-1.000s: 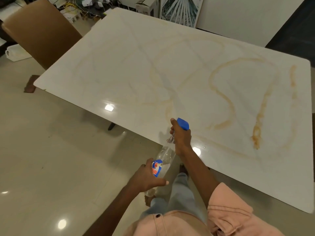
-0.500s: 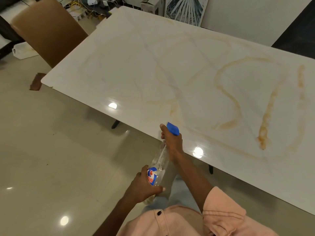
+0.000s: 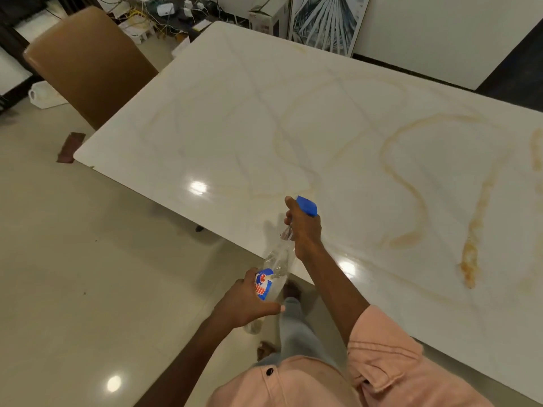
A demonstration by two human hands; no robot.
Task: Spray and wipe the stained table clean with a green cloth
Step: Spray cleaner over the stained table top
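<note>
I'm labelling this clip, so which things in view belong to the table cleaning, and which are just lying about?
Job:
spray bottle, held by left hand at the body and right hand at the blue head
table
stains
No green cloth is in view.

Lying about:
chair
white jug on the floor
framed picture
cables

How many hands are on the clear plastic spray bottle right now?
2. The right hand grips the neck under the blue spray head; the left hand holds the lower body of the clear plastic spray bottle by its label.
</note>
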